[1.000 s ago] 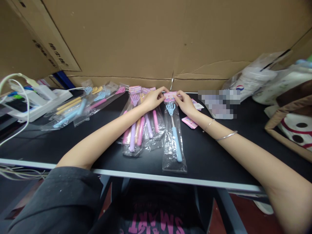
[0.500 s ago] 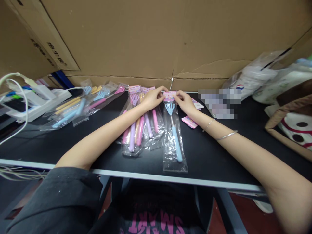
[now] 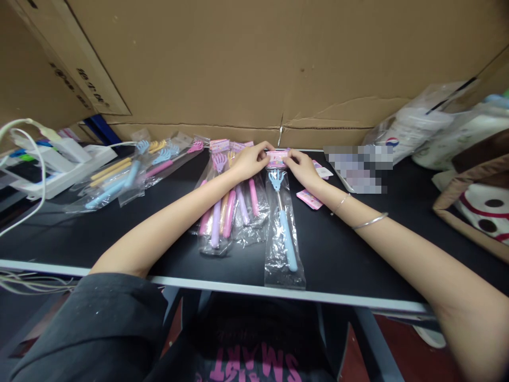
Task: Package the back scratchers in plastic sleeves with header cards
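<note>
Between my hands, a blue back scratcher [image 3: 287,240] lies in a clear plastic bag [image 3: 278,276] on the black table. A pink printed header card [image 3: 277,158] sits across the bag's top end. My left hand [image 3: 251,161] pinches the card's left edge, fingers closed. On the right edge, my right hand [image 3: 301,165] pinches it between thumb and fingers. Beneath and beside my left forearm are several bagged back scratchers [image 3: 216,225] in pink, purple and yellow, some with header cards. Loose pink cards [image 3: 309,199] lie by my right wrist.
More bagged back scratchers [image 3: 115,178] lie at the left, near a white power strip [image 3: 71,168] with cables. A cardboard wall [image 3: 246,63] stands behind the table. At the right are a blurred flat item [image 3: 353,170], a bagged cup [image 3: 417,127] and a bag with brown trim [image 3: 473,199].
The bagged blue back scratcher has shifted slightly toward the table's front edge. Both hands remain at the header card, almost unmoved.
</note>
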The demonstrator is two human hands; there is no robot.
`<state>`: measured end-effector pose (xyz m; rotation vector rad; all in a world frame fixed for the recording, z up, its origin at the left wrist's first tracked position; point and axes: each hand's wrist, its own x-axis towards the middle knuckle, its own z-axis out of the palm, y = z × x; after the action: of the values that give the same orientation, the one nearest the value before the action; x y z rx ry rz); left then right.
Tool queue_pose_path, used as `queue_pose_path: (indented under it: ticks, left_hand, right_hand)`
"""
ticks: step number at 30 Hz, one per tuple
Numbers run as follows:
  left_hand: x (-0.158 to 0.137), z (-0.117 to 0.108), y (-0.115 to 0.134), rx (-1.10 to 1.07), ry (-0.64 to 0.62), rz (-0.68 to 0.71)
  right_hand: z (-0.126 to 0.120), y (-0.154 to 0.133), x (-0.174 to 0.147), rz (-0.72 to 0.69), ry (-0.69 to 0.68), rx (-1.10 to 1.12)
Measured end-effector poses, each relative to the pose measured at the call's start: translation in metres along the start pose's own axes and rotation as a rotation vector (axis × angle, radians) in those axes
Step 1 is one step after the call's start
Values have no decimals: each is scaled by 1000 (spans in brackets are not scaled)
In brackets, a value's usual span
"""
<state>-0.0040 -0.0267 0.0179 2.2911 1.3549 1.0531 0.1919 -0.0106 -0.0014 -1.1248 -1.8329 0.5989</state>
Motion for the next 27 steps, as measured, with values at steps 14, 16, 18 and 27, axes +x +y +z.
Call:
queue_pose_path:
  ticks: [14,16,18,27]
  left_hand:
    - [0,0,0,4,-16,-11]
    - [1,0,0,-15,-17,-14]
    - [1,-1,0,-36,-19,-13]
    - [2,0,-1,-55,-21,-1]
  right_hand:
    - [1,3,2,21,-17,-28]
    - [1,4,3,17,-21,-18]
    - [2,6,3,17,-26,-6]
    - [3,10,3,13,-42,47]
